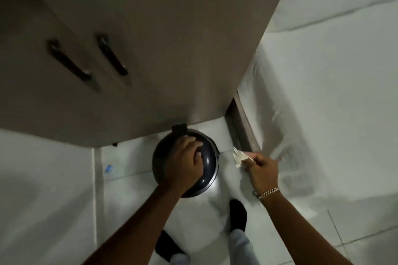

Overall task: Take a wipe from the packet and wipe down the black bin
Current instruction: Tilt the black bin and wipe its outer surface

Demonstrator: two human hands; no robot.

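The black bin (210, 162) is round with a glossy domed lid and stands on the white tiled floor, directly below me. My left hand (187, 160) lies on top of the lid, fingers curled over it toward the hinge tab at the back. To the right of the bin, my right hand (261, 169) pinches a small crumpled white wipe (239, 156) between thumb and fingers, held in the air a little apart from the bin's rim. A chain bracelet sits on that wrist. No wipe packet is visible.
A grey-brown cabinet (150, 49) with two black bar handles (69, 63) rises just behind the bin. A white wall (323, 92) runs along the right. My two dark shoes (238, 214) stand on the floor close to the bin.
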